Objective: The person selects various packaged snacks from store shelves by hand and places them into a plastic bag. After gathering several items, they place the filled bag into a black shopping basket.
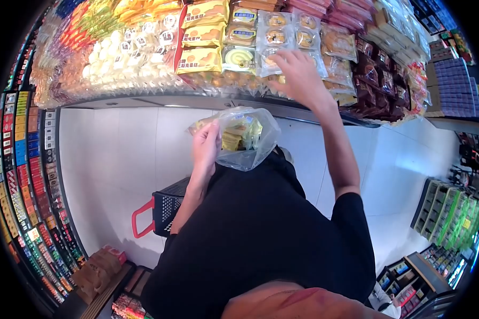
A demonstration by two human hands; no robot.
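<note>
My left hand [206,142] is closed on the rim of a clear plastic bag [266,133], whose mouth gapes upward. Inside the bag lie several small wrapped snacks [239,135], some in yellow wrappers. My right hand [299,78] reaches over the front of the display, fingers apart, above clear packs of round cakes [275,37]. Its fingertips overlap the nearest pack in this view. Just left of it sit a pack with a pale green swirl roll [239,57] and a column of yellow cake packs [201,59].
White-wrapped pieces [125,56] fill the display's left part; dark brown packs [377,74] lie at its right. A metal ledge [159,100] edges the display. A black shopping basket with a red handle [142,217] stands at my left. Stocked shelves [29,175] line the left side.
</note>
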